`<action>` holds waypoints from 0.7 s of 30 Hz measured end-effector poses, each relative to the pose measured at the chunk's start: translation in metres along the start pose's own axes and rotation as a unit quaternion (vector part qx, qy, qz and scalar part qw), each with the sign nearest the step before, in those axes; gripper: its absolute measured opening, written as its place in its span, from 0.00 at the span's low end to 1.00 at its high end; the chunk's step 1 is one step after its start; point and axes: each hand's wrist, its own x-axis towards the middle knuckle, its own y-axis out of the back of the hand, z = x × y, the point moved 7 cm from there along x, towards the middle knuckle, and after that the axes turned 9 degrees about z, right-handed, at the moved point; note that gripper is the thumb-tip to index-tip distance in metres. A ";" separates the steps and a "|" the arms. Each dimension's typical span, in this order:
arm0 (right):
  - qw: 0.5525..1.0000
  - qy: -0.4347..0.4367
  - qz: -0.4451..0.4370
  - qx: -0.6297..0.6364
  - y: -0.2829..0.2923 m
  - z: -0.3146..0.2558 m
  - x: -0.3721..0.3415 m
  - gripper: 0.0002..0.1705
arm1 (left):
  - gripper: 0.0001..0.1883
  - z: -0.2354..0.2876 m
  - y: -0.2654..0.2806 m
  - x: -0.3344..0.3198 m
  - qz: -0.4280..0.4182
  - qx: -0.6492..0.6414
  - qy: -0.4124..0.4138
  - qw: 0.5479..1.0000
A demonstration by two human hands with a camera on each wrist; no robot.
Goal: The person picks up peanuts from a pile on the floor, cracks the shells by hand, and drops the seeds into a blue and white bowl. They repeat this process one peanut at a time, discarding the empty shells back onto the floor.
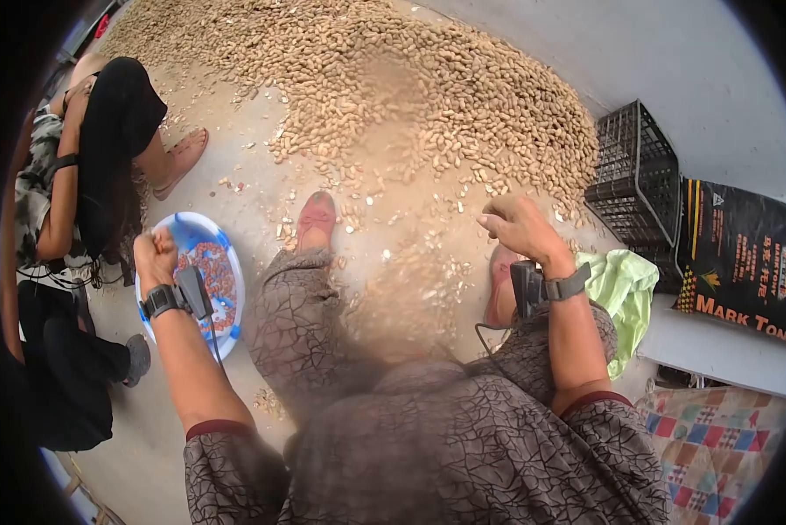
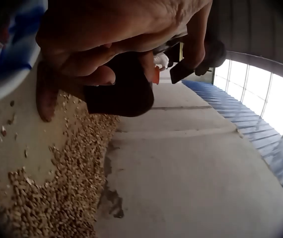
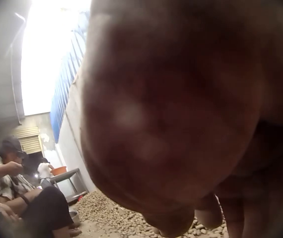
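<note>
My left hand [image 1: 155, 255] is over the left rim of a blue-and-white basin [image 1: 239, 293], its fingers loosely curled. Reddish shelled peanuts [image 1: 213, 267] lie in the basin. In the left wrist view a gap shows between the fingertips [image 2: 104, 77] and another digit, and nothing is seen held there. On the right, my right hand [image 1: 524, 229] hangs above the floor by my right shoe, fingers loosely bent and apart from the peanuts. The right wrist view is mostly filled by that blurred hand [image 3: 171, 114]. Unshelled peanuts [image 1: 428, 96] form a wide heap ahead of me.
A black plastic crate [image 1: 633, 166] stands right of the heap by the wall, beside a black printed sack [image 1: 743, 254]. Pale green plastic cloth [image 1: 622, 293] lies next to my right knee. Another person [image 1: 117, 122] sits at left. Scattered shells and peanuts cover the floor between my feet.
</note>
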 end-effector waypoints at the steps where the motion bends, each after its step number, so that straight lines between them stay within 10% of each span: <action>1: 1.000 0.000 0.002 -0.007 -0.003 0.007 0.002 0.15 | 0.15 -0.005 0.023 0.023 0.011 0.014 0.006 1.000; 6: 0.999 -0.036 -0.012 0.003 -0.022 0.056 0.009 0.15 | 0.20 -0.034 0.081 0.049 0.065 0.015 0.003 0.998; 13: 0.988 -0.150 0.018 0.006 -0.043 0.125 0.028 0.14 | 0.27 -0.048 0.105 0.037 0.108 0.382 0.015 0.918; 21: 0.940 -0.317 0.051 0.118 -0.073 0.224 0.025 0.12 | 0.15 0.047 -0.080 -0.143 -0.132 0.323 -0.131 0.928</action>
